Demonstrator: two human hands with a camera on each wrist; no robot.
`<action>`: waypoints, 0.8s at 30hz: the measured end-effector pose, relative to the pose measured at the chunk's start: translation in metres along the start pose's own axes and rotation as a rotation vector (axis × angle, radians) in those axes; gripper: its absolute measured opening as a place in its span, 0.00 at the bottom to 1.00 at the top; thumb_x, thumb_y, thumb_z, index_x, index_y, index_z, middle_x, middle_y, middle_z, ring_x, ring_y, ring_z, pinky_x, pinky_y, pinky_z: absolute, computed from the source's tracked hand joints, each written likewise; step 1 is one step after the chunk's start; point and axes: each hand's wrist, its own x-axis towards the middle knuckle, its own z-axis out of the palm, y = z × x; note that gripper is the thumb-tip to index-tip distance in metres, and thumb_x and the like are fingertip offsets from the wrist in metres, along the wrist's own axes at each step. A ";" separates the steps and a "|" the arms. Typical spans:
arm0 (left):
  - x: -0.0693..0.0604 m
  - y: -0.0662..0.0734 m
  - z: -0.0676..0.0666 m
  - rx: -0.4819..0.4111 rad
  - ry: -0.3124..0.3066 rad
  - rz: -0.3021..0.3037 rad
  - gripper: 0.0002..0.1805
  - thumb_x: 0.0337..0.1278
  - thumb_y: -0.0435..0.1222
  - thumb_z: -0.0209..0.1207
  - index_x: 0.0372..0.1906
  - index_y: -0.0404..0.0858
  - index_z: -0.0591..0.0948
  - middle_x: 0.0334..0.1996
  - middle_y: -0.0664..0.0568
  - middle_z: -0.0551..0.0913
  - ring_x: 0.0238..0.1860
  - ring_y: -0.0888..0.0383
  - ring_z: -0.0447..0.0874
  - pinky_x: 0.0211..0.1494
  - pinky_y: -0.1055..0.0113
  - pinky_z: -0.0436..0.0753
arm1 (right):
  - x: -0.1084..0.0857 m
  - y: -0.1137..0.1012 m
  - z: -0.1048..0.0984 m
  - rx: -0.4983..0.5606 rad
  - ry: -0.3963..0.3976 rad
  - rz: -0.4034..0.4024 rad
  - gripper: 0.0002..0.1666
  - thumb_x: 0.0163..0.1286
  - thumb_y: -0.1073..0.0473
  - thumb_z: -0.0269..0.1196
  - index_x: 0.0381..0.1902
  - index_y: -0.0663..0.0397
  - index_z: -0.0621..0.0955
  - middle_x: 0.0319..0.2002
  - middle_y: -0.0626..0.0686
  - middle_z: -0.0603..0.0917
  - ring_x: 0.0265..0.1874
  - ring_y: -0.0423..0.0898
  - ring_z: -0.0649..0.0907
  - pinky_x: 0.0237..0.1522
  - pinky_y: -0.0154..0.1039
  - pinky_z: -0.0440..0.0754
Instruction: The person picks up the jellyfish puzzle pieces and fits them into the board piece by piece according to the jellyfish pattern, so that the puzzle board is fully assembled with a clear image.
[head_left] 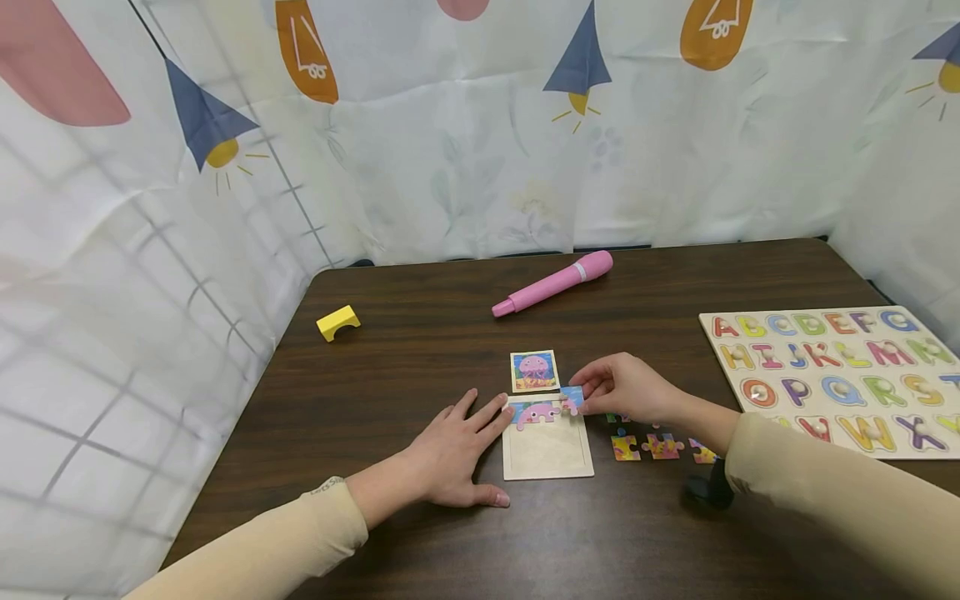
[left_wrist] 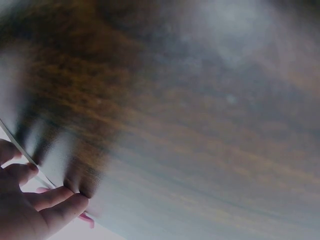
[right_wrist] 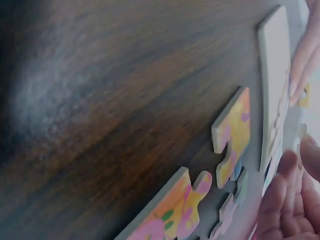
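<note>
Right hand (head_left: 626,390) has fingers bent, its grip pinching a puzzle piece (head_left: 572,395) at the upper right corner of the tray (head_left: 547,458); left hand (head_left: 461,458) lies palm down, fingers spread, grip relaxed; its fingertips meet the tray's left edge. Both forearms angle inward.

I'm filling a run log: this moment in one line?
right hand: pinches puzzle piece at upper-right corner of tray | left hand: spread at tray's left edge | loose pieces: right of tray

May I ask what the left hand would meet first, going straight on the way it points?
Probably the puzzle tray; the left hand appears just at its edge, though actual contact is unclear.
</note>
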 end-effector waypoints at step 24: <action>0.001 -0.001 0.000 -0.017 -0.016 -0.010 0.60 0.51 0.74 0.57 0.83 0.50 0.52 0.85 0.54 0.46 0.81 0.34 0.48 0.76 0.39 0.65 | 0.005 -0.014 0.023 -0.268 0.027 0.001 0.17 0.59 0.62 0.77 0.46 0.61 0.89 0.34 0.49 0.86 0.31 0.41 0.77 0.34 0.32 0.80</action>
